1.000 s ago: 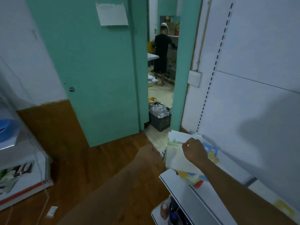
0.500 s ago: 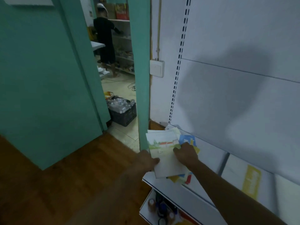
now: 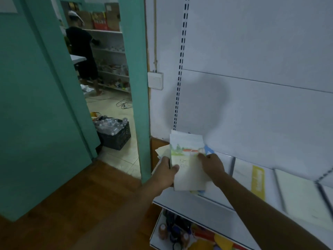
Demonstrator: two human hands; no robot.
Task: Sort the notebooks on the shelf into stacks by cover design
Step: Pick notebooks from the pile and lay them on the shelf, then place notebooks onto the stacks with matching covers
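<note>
Notebook point(image 3: 187, 170) now lower over the shelf point(image 3: 203, 208), left hand point(image 3: 166, 171) and right hand point(image 3: 210, 166) each in a clamped grip on its edges.

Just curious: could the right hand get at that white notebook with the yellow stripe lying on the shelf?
Probably yes. The white notebook with the yellow stripe lies uncovered beside the right hand, though that hand now holds the landscape-cover notebook.

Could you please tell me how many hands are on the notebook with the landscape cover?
2: the left hand grips the notebook at its left edge, the right hand holds its right edge.
</note>
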